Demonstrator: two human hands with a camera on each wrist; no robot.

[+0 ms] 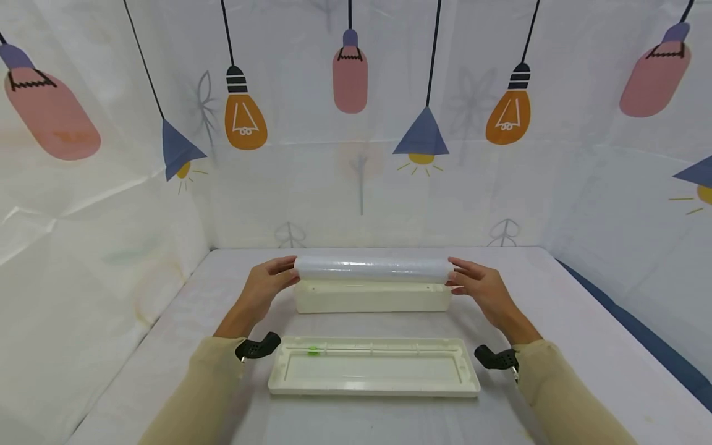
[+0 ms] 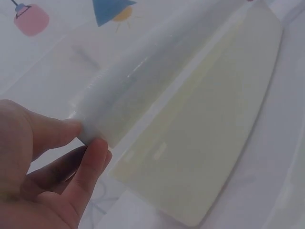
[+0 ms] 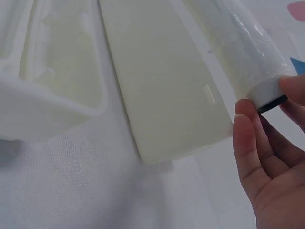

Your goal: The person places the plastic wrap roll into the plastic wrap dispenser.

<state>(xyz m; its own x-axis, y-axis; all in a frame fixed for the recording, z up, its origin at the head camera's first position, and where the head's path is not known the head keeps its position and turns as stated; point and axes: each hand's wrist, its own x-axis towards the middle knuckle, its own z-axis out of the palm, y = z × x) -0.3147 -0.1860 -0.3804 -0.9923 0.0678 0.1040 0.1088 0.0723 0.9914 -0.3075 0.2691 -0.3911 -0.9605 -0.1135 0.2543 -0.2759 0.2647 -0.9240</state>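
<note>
A roll of clear plastic wrap (image 1: pixel 371 269) lies level between both hands, over the cream dispenser box (image 1: pixel 372 299). My left hand (image 1: pixel 264 285) pinches its left end, thumb and fingertips on the rim, as the left wrist view shows with the roll (image 2: pixel 128 90). At the other end my right hand (image 1: pixel 485 293) grips the roll between thumb and fingers; a dark end piece (image 3: pixel 272 104) shows there in the right wrist view. The box's long front wall (image 3: pixel 167 81) stands just below the roll. The inside of the box is mostly hidden by the roll in the head view.
Nearer the body lies the cream lid (image 1: pixel 372 386), inner side up, with a small green slider (image 1: pixel 314 351) on a rail along its far edge. White cloth covers the table (image 1: pixel 367 426). A white curtain with printed lamps (image 1: pixel 311 191) hangs behind.
</note>
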